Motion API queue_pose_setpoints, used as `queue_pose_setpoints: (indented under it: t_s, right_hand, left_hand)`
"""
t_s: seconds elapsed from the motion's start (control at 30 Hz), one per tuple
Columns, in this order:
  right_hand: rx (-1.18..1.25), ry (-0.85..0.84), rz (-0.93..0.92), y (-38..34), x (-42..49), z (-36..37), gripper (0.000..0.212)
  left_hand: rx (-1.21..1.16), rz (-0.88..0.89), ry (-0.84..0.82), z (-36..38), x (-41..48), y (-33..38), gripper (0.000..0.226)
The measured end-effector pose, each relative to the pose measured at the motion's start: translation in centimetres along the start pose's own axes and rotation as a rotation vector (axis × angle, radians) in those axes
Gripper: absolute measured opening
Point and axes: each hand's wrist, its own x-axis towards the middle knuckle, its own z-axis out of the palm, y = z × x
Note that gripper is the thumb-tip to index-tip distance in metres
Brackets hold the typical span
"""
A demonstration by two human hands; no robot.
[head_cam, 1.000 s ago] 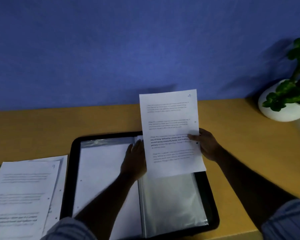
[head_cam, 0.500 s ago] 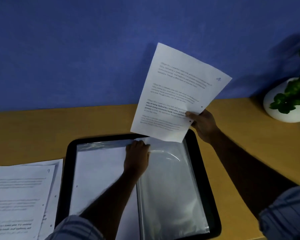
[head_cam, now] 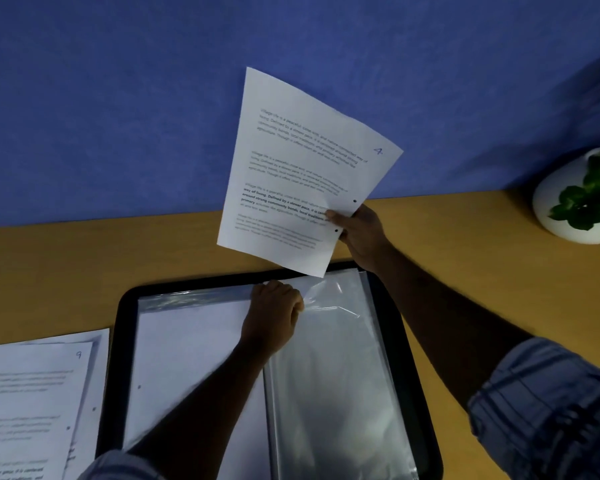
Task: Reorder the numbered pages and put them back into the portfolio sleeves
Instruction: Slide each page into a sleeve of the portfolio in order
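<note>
Page 4 (head_cam: 302,174), a single sheet, hangs tilted in the air. The right grip (head_cam: 357,233) pinches its punched edge between thumb and fingers. Below it, one open portfolio (head_cam: 118,341) lies on the tabletop (head_cam: 66,271). The left grip (head_cam: 274,317), fingers curled, pinches the top edge of a clear sleeve (head_cam: 333,375). One loose stack (head_cam: 32,393), topped by page 9, lies to its left.

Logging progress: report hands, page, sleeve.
Right hand pinches page 4, held above portfolio. Left hand grips top edge of right sleeve. Page not yet in; sleeve mouth unobstructed.
</note>
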Motion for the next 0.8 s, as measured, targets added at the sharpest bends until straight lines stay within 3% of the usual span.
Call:
queue_pose_setpoints:
  t_s: [0.1,0.57,0.73,0.8]
  right_hand:
    - [0.000,-0.006,0.023,0.6,0.5,0.8,0.025]
    - [-0.165,-0.118,0.071,2.5,-0.6,-2.4,0.031]
    - [-0.354,-0.129,0.075,2.1,0.7,-4.7,0.031]
    - [-0.416,-0.146,0.083,1.8,1.3,-4.9,0.031]
  left_hand:
    - [-0.030,0.010,0.017,0.2,0.2,0.2,0.019]
    - [-0.144,0.059,-0.001,0.3,0.7,0.3,0.059]
    - [-0.320,0.033,-0.017,-0.6,1.2,0.6,0.053]
    - [-0.345,0.028,0.095,-1.4,1.5,0.2,0.048]
